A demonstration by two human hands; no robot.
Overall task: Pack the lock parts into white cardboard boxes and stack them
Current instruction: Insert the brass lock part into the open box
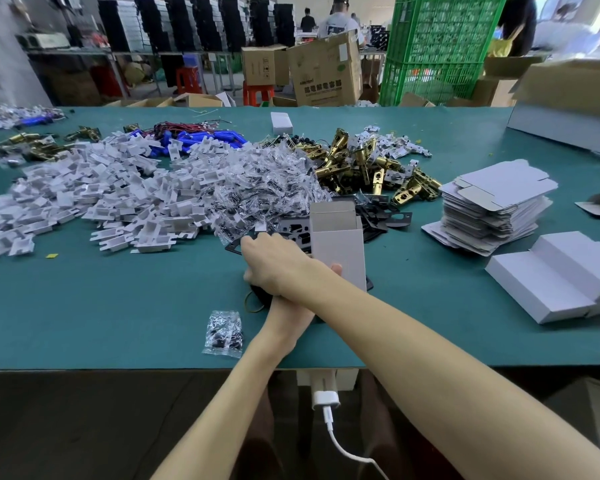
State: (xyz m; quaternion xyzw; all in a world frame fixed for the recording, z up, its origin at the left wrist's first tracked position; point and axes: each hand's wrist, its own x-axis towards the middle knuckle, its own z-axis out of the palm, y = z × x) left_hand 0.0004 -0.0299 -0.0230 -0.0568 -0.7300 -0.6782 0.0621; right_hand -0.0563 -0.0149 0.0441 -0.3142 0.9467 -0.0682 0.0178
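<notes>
Gripping open white box (340, 251) upright in left hand (291, 308) for loading, reaching right hand (271, 261) across onto black plates (383, 216), its fingers (248, 242) hidden, grip impossible to tell.

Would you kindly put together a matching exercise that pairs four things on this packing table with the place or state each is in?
Things:
1. centre white box
2. clear sachet
3. box blanks
4. brass latches

Place or state:
A. stacked flat on the right
B. lying alone near the front edge
C. heaped loosely on the far side, mid-table
D. standing upright, top open

Pairs: 1-D, 2-B, 3-A, 4-C
</notes>
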